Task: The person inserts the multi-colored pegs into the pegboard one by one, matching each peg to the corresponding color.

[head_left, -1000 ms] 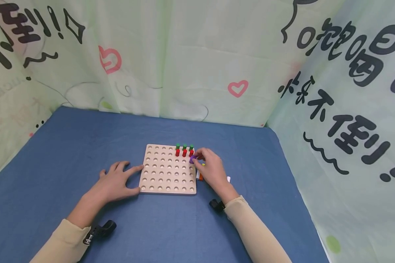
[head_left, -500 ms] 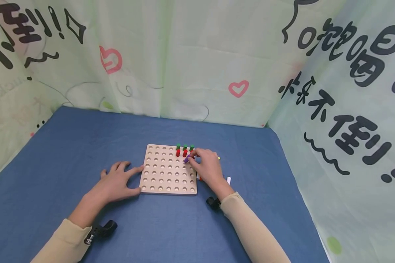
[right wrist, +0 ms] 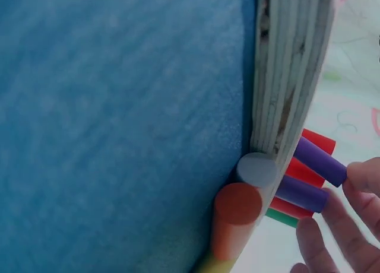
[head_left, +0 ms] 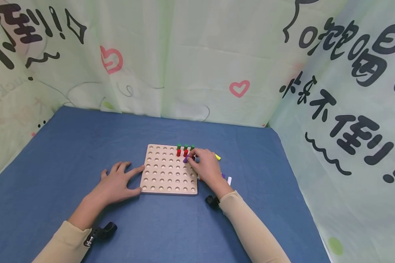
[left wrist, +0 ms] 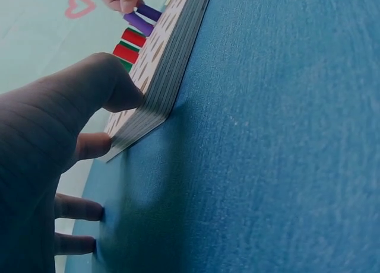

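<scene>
My left hand (head_left: 116, 182) is spread wide at the left side of the board (head_left: 166, 170), thumb and forefinger touching its edge, two more fingertips down on the blue cloth (head_left: 151, 226); one finger of it is lost to the wrist view. My right hand (head_left: 206, 164) pinches a purple peg (head_left: 185, 160) near the board's right side, just in front of the red pegs (head_left: 179, 152). The peg leans, and I cannot tell whether its foot is in a hole. Right beside it is a second purple peg (right wrist: 303, 193), which my fingers mostly cover from above.

Behind the red pegs stand three green pegs (head_left: 179, 146); my right fingers hide much of the rightmost red one.

On the cloth, against the board's right edge, are a pale peg (right wrist: 256, 169) and an orange peg (right wrist: 237, 222) (from overhead, little more than slivers past my hand). A yellow peg (head_left: 218, 157) pokes out behind my knuckles, its other end concealed. A white peg (head_left: 229, 180) lies by my wrist, next to a scrap of purple too small to make out fully.
</scene>
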A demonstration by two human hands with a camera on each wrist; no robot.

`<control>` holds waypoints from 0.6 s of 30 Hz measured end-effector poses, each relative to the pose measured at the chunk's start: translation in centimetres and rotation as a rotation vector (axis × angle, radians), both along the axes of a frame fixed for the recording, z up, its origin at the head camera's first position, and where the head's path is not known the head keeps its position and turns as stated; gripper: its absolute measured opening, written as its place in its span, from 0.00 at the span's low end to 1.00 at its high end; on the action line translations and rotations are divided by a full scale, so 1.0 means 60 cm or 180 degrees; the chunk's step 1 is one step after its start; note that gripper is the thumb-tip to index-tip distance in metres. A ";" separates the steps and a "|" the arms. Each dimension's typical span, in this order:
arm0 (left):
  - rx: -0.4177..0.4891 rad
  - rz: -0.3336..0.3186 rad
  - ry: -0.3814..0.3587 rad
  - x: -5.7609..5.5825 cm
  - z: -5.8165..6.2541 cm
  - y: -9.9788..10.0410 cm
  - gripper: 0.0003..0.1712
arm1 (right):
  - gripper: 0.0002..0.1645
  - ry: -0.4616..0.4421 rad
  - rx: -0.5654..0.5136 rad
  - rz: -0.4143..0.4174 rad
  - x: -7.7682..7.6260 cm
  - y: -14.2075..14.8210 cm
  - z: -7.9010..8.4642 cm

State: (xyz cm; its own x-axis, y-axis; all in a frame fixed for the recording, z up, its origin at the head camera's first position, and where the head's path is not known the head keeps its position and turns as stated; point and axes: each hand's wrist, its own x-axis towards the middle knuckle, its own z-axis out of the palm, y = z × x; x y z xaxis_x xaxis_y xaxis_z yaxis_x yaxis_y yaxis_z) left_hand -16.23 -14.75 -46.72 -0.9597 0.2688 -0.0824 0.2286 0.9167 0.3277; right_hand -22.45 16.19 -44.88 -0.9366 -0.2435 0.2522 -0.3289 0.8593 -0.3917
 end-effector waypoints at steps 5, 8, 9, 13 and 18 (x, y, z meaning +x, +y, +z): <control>0.0004 0.0010 0.0013 0.002 0.001 0.000 0.43 | 0.04 -0.0075 0.0019 0.0056 0.003 -0.001 0.005; 0.0004 0.0017 0.0022 0.002 0.000 -0.001 0.43 | 0.04 -0.0124 0.0043 0.0061 0.004 -0.002 0.006; 0.0004 0.0018 0.0029 0.002 0.000 -0.001 0.43 | 0.04 -0.0138 0.0054 0.0059 0.003 -0.003 0.007; -0.0008 0.0015 0.0043 0.001 -0.003 -0.001 0.43 | 0.03 -0.0148 0.0134 0.0000 0.000 -0.005 0.008; -0.0020 0.0009 0.0056 0.001 -0.006 -0.001 0.43 | 0.02 -0.0126 0.0200 -0.0025 -0.001 -0.007 0.008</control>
State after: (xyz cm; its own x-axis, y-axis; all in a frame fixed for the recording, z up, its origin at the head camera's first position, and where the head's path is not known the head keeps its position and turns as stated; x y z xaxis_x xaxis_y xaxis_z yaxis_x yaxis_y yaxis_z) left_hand -16.16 -14.79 -47.06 -0.9618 0.2655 -0.0673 0.2316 0.9194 0.3178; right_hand -22.49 15.80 -44.41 -0.9474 -0.2504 0.1993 -0.3074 0.8850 -0.3495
